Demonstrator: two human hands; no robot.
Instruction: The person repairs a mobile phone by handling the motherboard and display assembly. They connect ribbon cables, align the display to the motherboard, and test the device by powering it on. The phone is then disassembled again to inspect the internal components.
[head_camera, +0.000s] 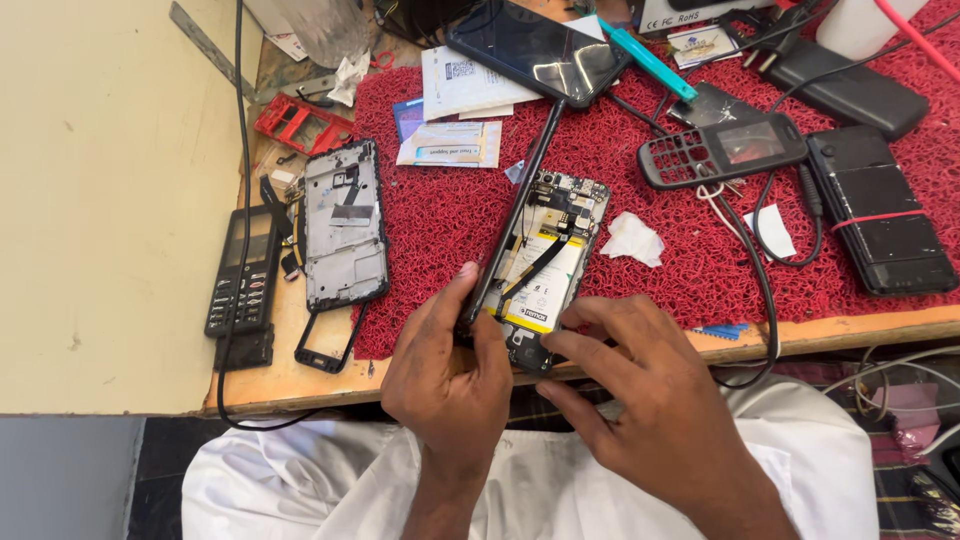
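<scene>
Left hand (445, 375) pinched on raised screen panel (520, 215) edge, right hand (640, 400) fingers spread open on opened phone (545, 270) btm—lift slowly, pref. w/o straining flex cable (535, 265) above grip.

Left hand (445, 375): thumb and fingers (467, 275) grip the lower edge of the screen panel (520, 210), which stands on edge.
Right hand (640, 395): fingers rest on the bottom end of the opened smartphone (548, 262), battery and boards exposed.
Red mat (450, 220): under the phone, on the wooden tabletop (290, 385).
Left of mat: bare phone frame (344, 225), black keypad phone (242, 270).
Right: keypad phone shell (722, 150), white tissue (632, 240).
</scene>
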